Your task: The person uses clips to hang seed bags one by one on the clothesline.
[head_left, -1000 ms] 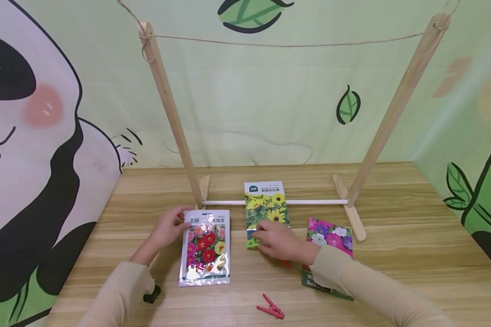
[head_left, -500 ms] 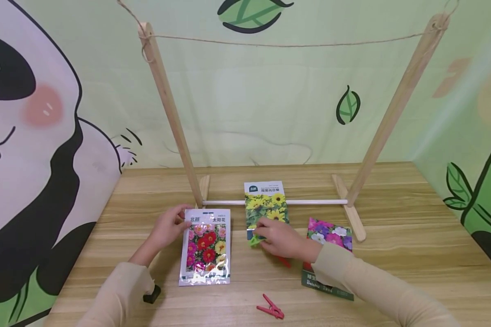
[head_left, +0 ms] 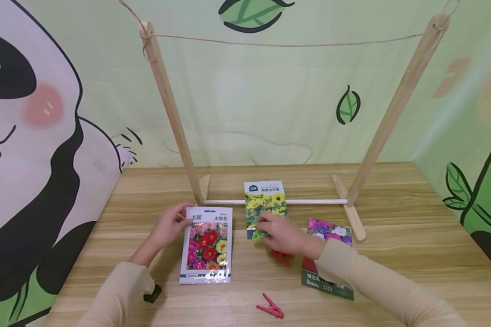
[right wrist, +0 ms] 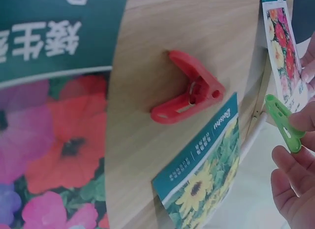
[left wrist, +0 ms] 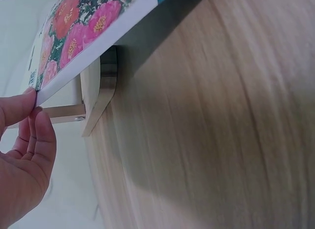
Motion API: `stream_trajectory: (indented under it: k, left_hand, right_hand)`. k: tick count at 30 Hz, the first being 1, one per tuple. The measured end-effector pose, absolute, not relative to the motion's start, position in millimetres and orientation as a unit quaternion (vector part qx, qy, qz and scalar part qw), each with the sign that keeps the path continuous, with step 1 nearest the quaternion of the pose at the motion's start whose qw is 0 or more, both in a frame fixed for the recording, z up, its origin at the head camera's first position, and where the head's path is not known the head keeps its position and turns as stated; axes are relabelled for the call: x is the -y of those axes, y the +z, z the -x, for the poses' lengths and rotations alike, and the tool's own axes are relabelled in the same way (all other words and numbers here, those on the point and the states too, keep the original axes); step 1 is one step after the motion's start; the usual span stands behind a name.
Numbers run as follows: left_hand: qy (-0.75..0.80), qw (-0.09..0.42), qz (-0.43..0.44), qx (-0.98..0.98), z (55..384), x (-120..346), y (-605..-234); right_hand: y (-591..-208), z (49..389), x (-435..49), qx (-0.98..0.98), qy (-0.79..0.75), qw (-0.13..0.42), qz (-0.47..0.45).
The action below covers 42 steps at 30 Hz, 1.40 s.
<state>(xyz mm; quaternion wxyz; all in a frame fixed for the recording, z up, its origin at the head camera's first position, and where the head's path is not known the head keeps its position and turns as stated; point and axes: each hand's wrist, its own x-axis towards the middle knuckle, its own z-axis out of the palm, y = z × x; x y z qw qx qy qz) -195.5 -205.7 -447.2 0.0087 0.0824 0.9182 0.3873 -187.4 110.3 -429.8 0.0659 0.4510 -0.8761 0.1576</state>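
My right grip [head_left: 284, 234] pinches the green clip [right wrist: 283, 121] between thumb and fingertips, above the middle of the table [head_left: 127, 200] and over the lower end of the sunflower packet [head_left: 266, 200]; whether it touches that packet I cannot tell. My left grip [head_left: 169, 227] pinches the red-flower packet [head_left: 208, 247] at its upper left corner, thumb on the printed face and fingers behind. That packet is toward the table's left edge, with its upper part lifted clear of the surface; I cannot tell whether its bottom edge touches down.

The sunflower packet leans across the white rod [head_left: 317, 201], toward the middle of the table's back edge. One red clip [right wrist: 192, 93] lies just beside my right grip, and a second red clip [head_left: 272, 307] lies nearer the table's front. The petunia packet [right wrist: 56, 125] lies toward the right edge, partly hidden under my right sleeve [head_left: 376, 277]. Farther out, near the back edge, the wooden stand [head_left: 167, 100] rises on two posts joined low down by the rod, with twine [head_left: 270, 45] strung between their tops. Behind it hangs a pale green backdrop [head_left: 237, 104] painted with leaves and a panda
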Motion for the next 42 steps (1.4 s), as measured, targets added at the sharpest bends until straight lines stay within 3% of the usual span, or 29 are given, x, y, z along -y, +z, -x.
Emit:
stream_trajectory:
  k: [17, 42]
  left_hand:
    - [0.378, 0.000, -0.091, -0.921, 194, 204, -442]
    - [0.375, -0.006, -0.090, -0.923, 191, 197, -436]
  right_hand:
    - [-409, 189, -113, 0.879, 0.167, 0.064, -0.441]
    - [-387, 197, -117, 0.858, 0.179, 0.131, -0.463]
